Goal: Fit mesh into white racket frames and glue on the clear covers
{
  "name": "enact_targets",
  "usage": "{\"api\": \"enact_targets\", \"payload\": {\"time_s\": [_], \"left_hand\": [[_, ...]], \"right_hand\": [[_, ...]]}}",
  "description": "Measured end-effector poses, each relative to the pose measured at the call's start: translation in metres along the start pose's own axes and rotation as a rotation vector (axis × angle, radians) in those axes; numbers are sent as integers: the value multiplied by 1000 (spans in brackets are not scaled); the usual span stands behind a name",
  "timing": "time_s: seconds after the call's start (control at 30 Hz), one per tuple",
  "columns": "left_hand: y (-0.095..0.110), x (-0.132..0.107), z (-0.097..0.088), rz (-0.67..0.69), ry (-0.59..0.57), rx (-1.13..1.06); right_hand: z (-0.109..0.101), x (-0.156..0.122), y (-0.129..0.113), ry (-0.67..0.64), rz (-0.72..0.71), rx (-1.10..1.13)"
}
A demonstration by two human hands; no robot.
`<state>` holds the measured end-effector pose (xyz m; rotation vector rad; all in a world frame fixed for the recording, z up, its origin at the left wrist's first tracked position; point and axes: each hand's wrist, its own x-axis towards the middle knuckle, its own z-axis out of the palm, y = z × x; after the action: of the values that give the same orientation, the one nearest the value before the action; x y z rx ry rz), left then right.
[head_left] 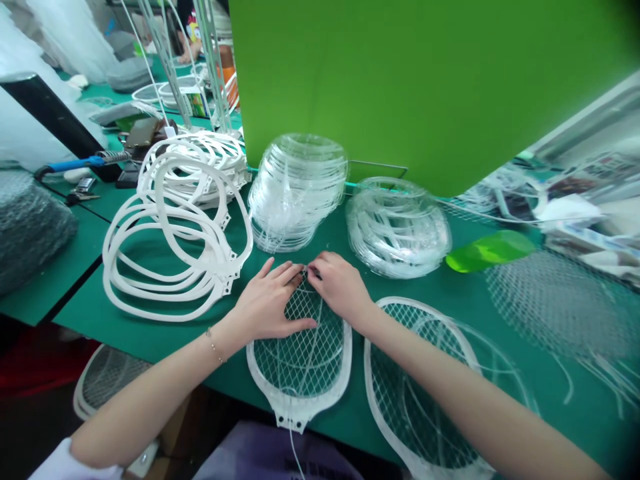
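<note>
A white racket-shaped frame (260, 373) with metal mesh (313, 357) inside lies on the green table, its holed end toward me. My left hand (265, 303) lies over its upper left part, fingers stretched out and thumb spread across the mesh. At the far rim, my right hand (340, 283) is pinched, the fingertips meeting close to my left fingertips. Whatever sits in that pinch is too small and covered to make out. A thin white wire (295, 447) runs from the frame's near end off the table edge. Under my right forearm lies a second meshed frame (370, 373).
White frames (165, 303) are piled at left, near a blue soldering iron (75, 164). Two stacks of clear plastic rings, the taller stack (300, 193) and the lower stack (400, 230), stand before a green panel (400, 80). Loose mesh sheets (560, 307) lie at right beside a green plastic piece (490, 251).
</note>
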<state>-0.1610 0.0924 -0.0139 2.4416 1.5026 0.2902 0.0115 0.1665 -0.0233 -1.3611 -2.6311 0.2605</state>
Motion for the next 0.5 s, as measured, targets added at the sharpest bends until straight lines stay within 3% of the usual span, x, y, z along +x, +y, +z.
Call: {"api": "enact_targets", "payload": {"time_s": [0.5], "left_hand": [[1, 0, 1, -2, 0, 7]], "right_hand": [[-5, 2, -2, -65, -5, -11]]}}
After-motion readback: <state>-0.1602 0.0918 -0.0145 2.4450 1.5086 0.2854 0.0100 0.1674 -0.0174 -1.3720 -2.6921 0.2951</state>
